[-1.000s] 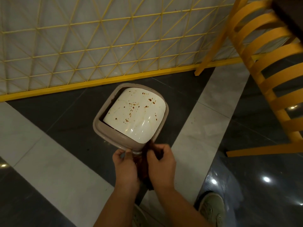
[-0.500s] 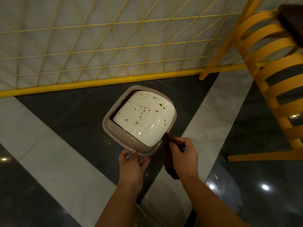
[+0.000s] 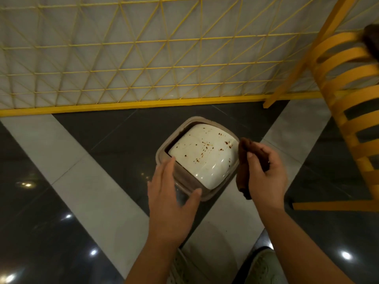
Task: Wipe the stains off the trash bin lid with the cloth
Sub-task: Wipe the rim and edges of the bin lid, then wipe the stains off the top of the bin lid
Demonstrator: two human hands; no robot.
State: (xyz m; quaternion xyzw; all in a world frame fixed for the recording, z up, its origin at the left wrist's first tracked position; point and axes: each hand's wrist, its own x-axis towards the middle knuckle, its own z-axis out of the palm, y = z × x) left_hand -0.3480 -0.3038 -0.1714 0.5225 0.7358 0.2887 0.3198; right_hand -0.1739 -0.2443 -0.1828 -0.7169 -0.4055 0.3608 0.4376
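Trash bin lid (image 3: 202, 154): white, speckled with brown stains, seated tilted in the beige bin (image 3: 185, 181) on the dark floor tile, unwiped. The left hand (image 3: 171, 193) has released its pinch on the near rim and now lies flat, fingers straight, against the bin's left corner. The right hand (image 3: 266, 173) has carried the brown cloth (image 3: 244, 160), gripped, up beside the lid's right edge. Judgement: bracing established; wiping imminent.

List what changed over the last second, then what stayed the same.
The left hand let go of the cloth, briefly gripped the bin's rim, and now spreads open at it. The right hand carried the cloth from the near edge round to the lid's right side. The lid stays stained and unwiped.
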